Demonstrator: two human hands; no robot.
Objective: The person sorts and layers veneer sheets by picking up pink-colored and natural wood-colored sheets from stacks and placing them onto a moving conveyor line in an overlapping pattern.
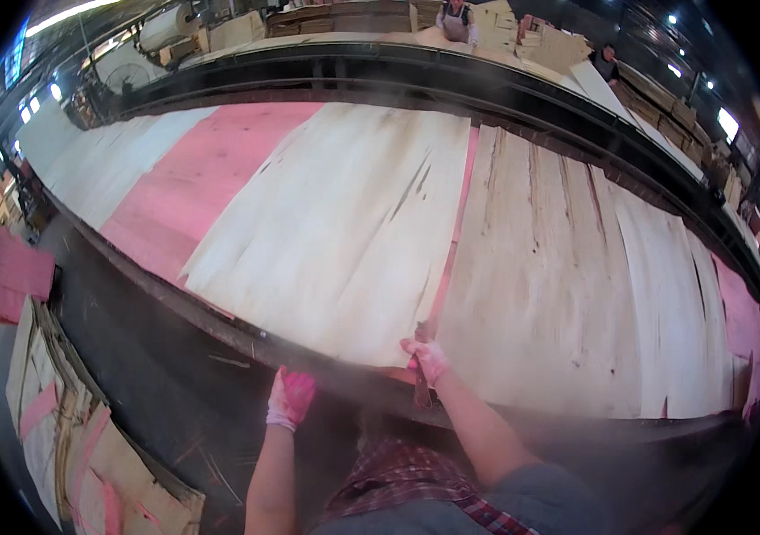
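Broad sheets of pale wood veneer (326,223) lie side by side along a long bench (210,308), with pink-stained sheets (197,178) among them. My right hand (427,358), in a white and pink glove, grips a dark, narrow, blade-like tool (422,390). It is over the bench's near edge, at the lower end of a thin pink strip (462,214) between a pale sheet and a browner, cracked veneer sheet (540,267). My left hand (291,397), gloved alike, hangs just off that edge with curled fingers and nothing visible in them.
Stacked veneer scraps (86,446) stand at the lower left, with a pink pile (12,272) beyond. A dark rail (380,71) runs behind the bench. Past it are two people, one in an apron (457,22), and more veneer stacks. Haze hangs near the bench's front.
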